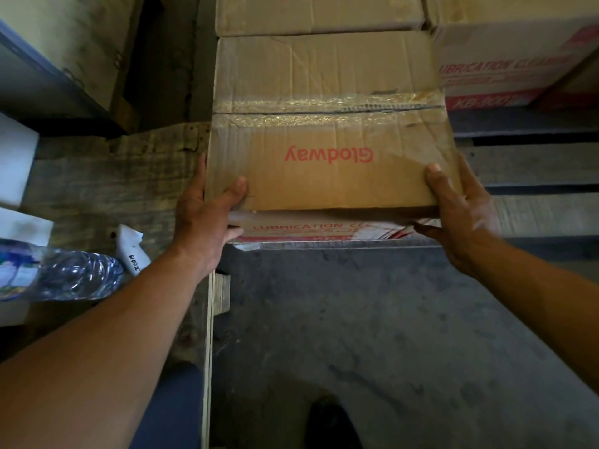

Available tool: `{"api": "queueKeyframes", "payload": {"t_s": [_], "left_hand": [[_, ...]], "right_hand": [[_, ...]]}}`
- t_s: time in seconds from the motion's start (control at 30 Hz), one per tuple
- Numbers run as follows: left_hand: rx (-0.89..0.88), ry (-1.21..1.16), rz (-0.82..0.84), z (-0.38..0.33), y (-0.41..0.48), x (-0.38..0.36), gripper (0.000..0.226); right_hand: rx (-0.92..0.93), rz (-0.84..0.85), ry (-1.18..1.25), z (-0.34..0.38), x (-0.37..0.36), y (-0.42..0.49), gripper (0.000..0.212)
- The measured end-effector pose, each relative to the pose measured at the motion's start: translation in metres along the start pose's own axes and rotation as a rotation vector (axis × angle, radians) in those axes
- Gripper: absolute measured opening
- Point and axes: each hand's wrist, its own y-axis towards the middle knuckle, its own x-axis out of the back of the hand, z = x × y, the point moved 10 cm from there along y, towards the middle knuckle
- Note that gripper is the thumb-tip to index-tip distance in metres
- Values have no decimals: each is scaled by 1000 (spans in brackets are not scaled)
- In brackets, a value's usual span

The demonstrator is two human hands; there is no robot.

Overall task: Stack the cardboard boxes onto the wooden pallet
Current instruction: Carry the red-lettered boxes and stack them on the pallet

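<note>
**Fingers (470, 179) pressed to both sides of the Glodway box**

Wooden pallet (534, 163) slats show to the right, with cardboard stacked two layers deep beside them. The Glodway box (327, 134) sits on top of a red-printed box (324, 228) at the near edge. My left hand (207, 218) and right hand (460, 215) squeeze its side walls, thumbs hooked over the top face. The board is creased and soft, so I expect it to flex, and low corners seem the safest hold. Weight I can't tell. The tape seam (324, 106) looks worn, so I'd keep off it.
</note>
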Motion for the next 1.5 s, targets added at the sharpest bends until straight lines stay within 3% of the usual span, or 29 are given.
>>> {"api": "queueKeyframes", "payload": {"t_s": [0.17,0.3,0.37,0.53,0.8,0.93,1.1,1.27,1.5], "left_hand": [[-85,293,-44,-16,-5,1,52],[-284,703,-278,-60,-29,-7,73],[-445,768,-270,-82,-47,-39,64],[-641,887,-40,-99,-95,-186,65],[-873,995,430,-92,-230,-530,67],[-1014,1063,607,-79,-331,-706,69],[-1121,1070,815,-62,-439,-872,74],[-1230,1048,1036,-36,-534,-1006,67],[-1251,1087,1219,42,-590,-1138,67]], "right_hand": [[54,33,-163,12,4,2,67],[89,32,-372,24,21,9,72],[83,-54,-433,29,54,9,71],[134,-315,-538,37,202,-13,62],[43,-728,-604,31,537,-58,69],[-40,-863,-614,16,708,-88,75],[-146,-1001,-601,-5,867,-130,75],[-295,-1165,-506,-35,985,-168,71],[-422,-1269,-370,-99,1071,-167,73]]}}
